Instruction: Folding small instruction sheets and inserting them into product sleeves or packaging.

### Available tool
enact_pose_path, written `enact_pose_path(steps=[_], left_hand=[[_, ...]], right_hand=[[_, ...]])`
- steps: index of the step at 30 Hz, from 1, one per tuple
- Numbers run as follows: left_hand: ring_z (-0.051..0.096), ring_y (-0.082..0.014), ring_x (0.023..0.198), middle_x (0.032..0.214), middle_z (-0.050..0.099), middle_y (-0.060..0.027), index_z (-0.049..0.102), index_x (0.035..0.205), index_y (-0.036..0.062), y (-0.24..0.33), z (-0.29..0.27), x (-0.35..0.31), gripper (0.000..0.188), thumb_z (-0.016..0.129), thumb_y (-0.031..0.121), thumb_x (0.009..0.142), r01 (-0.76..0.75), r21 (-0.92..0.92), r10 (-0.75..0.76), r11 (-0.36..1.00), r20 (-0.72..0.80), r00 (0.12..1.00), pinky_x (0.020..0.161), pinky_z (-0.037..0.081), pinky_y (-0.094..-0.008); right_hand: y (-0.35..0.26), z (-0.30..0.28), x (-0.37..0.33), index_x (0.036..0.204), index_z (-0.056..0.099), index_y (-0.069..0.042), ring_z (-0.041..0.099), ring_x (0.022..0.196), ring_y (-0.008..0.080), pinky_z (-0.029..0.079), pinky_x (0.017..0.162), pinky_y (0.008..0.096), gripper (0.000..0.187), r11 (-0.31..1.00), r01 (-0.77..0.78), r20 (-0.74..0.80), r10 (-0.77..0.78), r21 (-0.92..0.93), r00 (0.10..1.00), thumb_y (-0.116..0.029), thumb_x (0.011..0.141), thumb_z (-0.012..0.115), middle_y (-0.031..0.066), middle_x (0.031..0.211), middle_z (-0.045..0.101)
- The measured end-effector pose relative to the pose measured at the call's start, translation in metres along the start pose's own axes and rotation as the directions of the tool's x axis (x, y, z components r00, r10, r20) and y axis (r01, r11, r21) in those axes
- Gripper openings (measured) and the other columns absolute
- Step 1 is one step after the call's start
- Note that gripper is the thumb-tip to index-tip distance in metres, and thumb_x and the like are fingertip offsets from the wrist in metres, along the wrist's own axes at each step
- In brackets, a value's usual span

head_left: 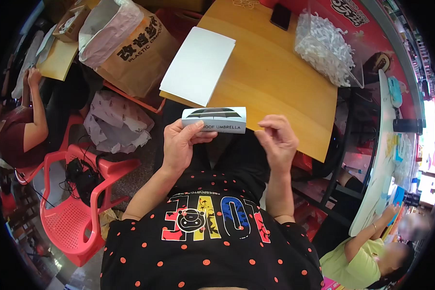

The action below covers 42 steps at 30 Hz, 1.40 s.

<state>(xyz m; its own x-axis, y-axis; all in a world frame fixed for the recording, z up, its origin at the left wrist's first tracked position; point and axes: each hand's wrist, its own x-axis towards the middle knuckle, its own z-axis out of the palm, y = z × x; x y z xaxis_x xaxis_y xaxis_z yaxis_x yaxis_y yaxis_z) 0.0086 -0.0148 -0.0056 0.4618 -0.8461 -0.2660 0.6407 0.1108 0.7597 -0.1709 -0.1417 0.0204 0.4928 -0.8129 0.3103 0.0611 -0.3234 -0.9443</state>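
My left hand (181,145) grips a curled light-grey paper label (221,126) printed with a dark umbrella picture. The thumb presses on its front, and the fingers wrap behind the lower edge. Just off the label's right end, apart from it, is my right hand (279,142). Its fingers are loosely bent, with a small gap between thumb and fingertips and nothing visible in them. Beyond the label, a stack of white paper sheets (198,63) lies on the near left part of the wooden table (270,77).
A clear bin of white paper strips (324,48) and a black phone (281,17) are at the table's far right. Left stand a large brown paper bag (145,58) and a red plastic chair (75,227). Other people sit at left and lower right.
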Motion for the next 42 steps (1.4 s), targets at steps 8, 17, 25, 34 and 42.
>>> enact_pose_path(steps=[8, 17, 25, 34, 42], left_hand=[[0.07, -0.0245, 0.074, 0.088, 0.068, -0.0206, 0.061, 0.099, -0.009, -0.004, 0.005, -0.006, 0.021, 0.055, 0.009, 0.09, -0.064, 0.085, 0.06, 0.994, 0.045, 0.997, 0.069, 0.058, -0.0313], [0.069, -0.0215, 0.075, 0.088, 0.068, -0.0172, 0.064, 0.097, -0.0087, -0.008, 0.0, -0.011, 0.018, 0.057, 0.005, 0.089, -0.142, 0.154, 0.136, 0.978, 0.052, 0.989, 0.069, 0.057, -0.029], [0.068, -0.0191, 0.076, 0.088, 0.068, -0.0149, 0.064, 0.098, -0.0078, -0.011, -0.006, -0.008, 0.019, 0.057, 0.007, 0.09, -0.107, 0.213, 0.096, 0.971, 0.06, 0.994, 0.069, 0.055, -0.0271], [0.062, -0.0085, 0.067, 0.087, 0.067, -0.0067, 0.06, 0.1, -0.0012, -0.01, 0.011, 0.001, 0.024, 0.072, 0.005, 0.08, -0.029, 0.352, 0.052, 0.935, -0.056, 0.997, 0.056, 0.05, -0.019], [0.058, -0.0069, 0.054, 0.078, 0.066, -0.0044, 0.063, 0.094, -0.0005, -0.011, 0.012, 0.006, 0.018, 0.071, 0.008, 0.081, -0.028, 0.356, 0.053, 0.934, -0.06, 0.997, 0.046, 0.042, -0.0168]], right_hand=[[-0.006, 0.023, -0.018, 0.084, 0.063, 0.0, 0.053, 0.068, 0.0044, 0.043, 0.062, 0.0179, 0.011, 0.966, -0.218, -0.082, 0.231, 0.142, 0.969, 0.002, 0.077, 0.071, 0.0009, 0.083, 0.06], [0.03, 0.02, -0.018, 0.083, 0.061, 0.001, 0.057, 0.059, 0.0071, 0.042, 0.049, 0.0175, 0.005, 0.638, -0.464, 0.18, 0.459, 0.615, 0.87, 0.0, 0.081, 0.066, 0.006, 0.076, 0.065], [0.015, 0.039, -0.019, 0.101, 0.059, 0.006, 0.057, 0.045, 0.0109, 0.036, 0.036, 0.0166, 0.017, 0.583, -0.583, 0.259, 0.546, 0.566, 0.797, -0.006, 0.089, 0.06, 0.0117, 0.083, 0.066], [0.023, 0.05, -0.021, 0.101, 0.06, 0.005, 0.055, 0.044, 0.0104, 0.038, 0.039, 0.0191, 0.015, 0.737, -0.495, 0.148, 0.486, 0.461, 0.862, -0.006, 0.09, 0.058, 0.0063, 0.076, 0.062], [0.025, 0.046, -0.018, 0.1, 0.06, 0.005, 0.048, 0.042, 0.0068, 0.036, 0.038, 0.0184, 0.014, 0.704, -0.479, 0.128, 0.491, 0.524, 0.862, -0.003, 0.089, 0.059, 0.0066, 0.077, 0.062]])
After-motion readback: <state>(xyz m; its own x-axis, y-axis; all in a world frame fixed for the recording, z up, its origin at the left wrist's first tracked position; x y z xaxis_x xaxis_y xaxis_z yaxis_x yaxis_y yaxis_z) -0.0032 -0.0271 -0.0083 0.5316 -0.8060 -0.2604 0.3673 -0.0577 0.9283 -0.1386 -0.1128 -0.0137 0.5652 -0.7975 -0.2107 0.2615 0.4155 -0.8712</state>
